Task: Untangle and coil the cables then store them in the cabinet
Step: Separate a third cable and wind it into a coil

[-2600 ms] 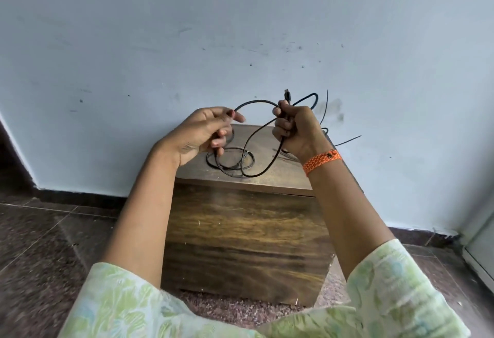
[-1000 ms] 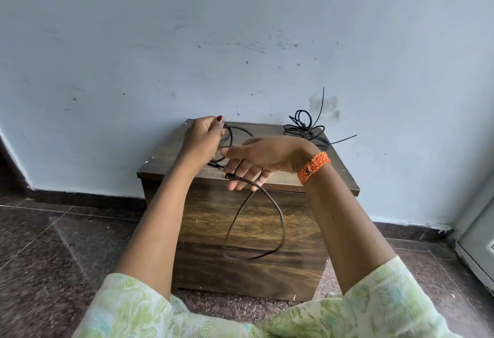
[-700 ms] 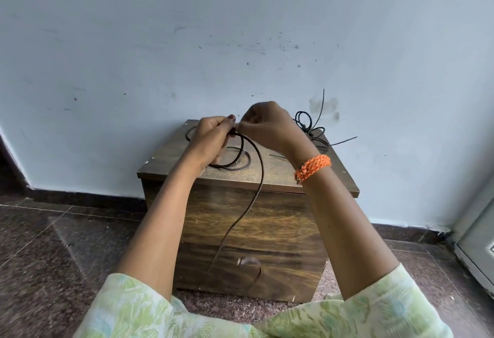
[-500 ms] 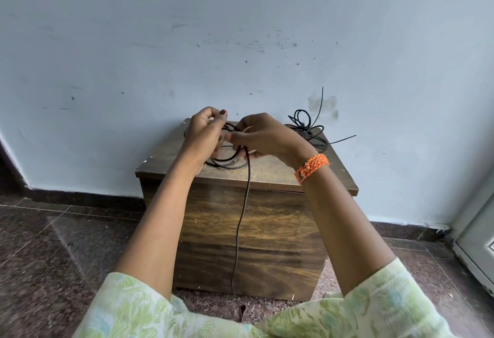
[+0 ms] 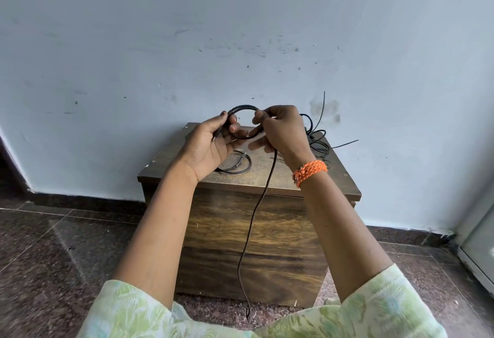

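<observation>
Cable [image 5: 255, 212] tail shorter; hands [image 5: 211, 142] raised.

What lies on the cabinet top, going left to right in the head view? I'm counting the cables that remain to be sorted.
Coiled cable lying flat → left hand → black cable loop being wound → right hand → tangled cable pile at the cabinet top's right rear.
</observation>
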A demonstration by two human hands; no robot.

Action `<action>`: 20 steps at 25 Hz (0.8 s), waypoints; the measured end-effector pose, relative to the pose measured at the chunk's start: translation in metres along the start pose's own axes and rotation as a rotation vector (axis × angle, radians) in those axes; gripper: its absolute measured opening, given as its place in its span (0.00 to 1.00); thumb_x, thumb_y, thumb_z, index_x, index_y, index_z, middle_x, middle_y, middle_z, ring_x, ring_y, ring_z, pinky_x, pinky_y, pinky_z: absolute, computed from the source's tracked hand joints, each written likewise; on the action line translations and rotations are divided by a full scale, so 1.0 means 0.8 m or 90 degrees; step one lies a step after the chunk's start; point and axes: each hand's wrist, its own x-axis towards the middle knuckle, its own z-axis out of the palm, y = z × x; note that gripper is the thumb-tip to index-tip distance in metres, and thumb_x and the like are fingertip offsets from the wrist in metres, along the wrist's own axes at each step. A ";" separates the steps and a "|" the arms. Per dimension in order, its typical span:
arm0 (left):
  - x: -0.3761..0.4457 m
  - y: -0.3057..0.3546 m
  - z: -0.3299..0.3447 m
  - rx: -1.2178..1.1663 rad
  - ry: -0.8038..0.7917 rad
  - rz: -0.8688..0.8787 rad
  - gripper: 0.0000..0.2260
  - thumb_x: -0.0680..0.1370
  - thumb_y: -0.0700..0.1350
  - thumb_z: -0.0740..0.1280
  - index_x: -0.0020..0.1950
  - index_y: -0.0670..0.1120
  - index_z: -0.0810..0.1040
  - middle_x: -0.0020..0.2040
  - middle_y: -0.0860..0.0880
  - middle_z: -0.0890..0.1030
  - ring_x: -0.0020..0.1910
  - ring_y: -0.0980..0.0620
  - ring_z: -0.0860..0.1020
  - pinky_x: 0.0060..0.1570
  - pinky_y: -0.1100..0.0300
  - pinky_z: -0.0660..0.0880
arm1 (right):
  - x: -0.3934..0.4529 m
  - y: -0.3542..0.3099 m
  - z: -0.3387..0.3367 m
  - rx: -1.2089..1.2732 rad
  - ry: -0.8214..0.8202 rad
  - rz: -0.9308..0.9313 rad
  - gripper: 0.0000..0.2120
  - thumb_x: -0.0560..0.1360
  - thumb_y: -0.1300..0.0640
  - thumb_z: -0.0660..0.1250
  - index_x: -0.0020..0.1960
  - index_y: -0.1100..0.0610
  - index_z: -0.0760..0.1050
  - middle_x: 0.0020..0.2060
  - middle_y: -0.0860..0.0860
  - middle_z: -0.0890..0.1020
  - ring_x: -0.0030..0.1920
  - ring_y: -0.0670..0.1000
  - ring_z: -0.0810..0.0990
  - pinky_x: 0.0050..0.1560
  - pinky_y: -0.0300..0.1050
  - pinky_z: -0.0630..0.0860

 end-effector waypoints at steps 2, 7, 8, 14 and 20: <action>0.000 0.001 -0.001 -0.066 0.020 0.019 0.13 0.82 0.45 0.53 0.40 0.44 0.71 0.25 0.53 0.66 0.28 0.55 0.72 0.48 0.57 0.76 | 0.003 0.002 -0.001 -0.080 0.012 -0.033 0.10 0.78 0.56 0.64 0.45 0.60 0.80 0.32 0.55 0.84 0.18 0.41 0.72 0.20 0.34 0.64; -0.001 0.005 0.001 0.073 0.072 -0.002 0.15 0.81 0.45 0.51 0.37 0.45 0.68 0.17 0.57 0.57 0.15 0.59 0.55 0.20 0.67 0.53 | 0.013 0.006 -0.008 -0.141 0.075 -0.103 0.06 0.74 0.53 0.71 0.45 0.55 0.83 0.28 0.51 0.82 0.17 0.39 0.69 0.26 0.36 0.64; -0.001 0.003 0.002 0.098 0.073 -0.005 0.15 0.81 0.45 0.51 0.37 0.45 0.68 0.17 0.57 0.57 0.15 0.60 0.54 0.20 0.66 0.51 | 0.013 0.005 -0.011 -0.132 0.092 -0.110 0.06 0.74 0.53 0.72 0.45 0.55 0.83 0.28 0.51 0.81 0.17 0.39 0.69 0.25 0.36 0.65; 0.000 -0.006 -0.001 0.174 0.044 -0.042 0.14 0.82 0.46 0.53 0.39 0.45 0.71 0.23 0.55 0.61 0.19 0.58 0.58 0.23 0.63 0.54 | 0.009 -0.008 -0.016 -0.242 -0.023 -0.141 0.03 0.72 0.56 0.73 0.44 0.55 0.84 0.29 0.51 0.81 0.21 0.40 0.73 0.25 0.32 0.67; -0.001 -0.003 0.003 0.197 -0.018 -0.060 0.13 0.83 0.45 0.51 0.39 0.47 0.67 0.22 0.57 0.59 0.17 0.60 0.55 0.21 0.67 0.49 | 0.012 0.001 -0.006 -0.242 0.057 -0.141 0.04 0.71 0.52 0.73 0.42 0.52 0.84 0.32 0.51 0.83 0.31 0.50 0.75 0.33 0.42 0.71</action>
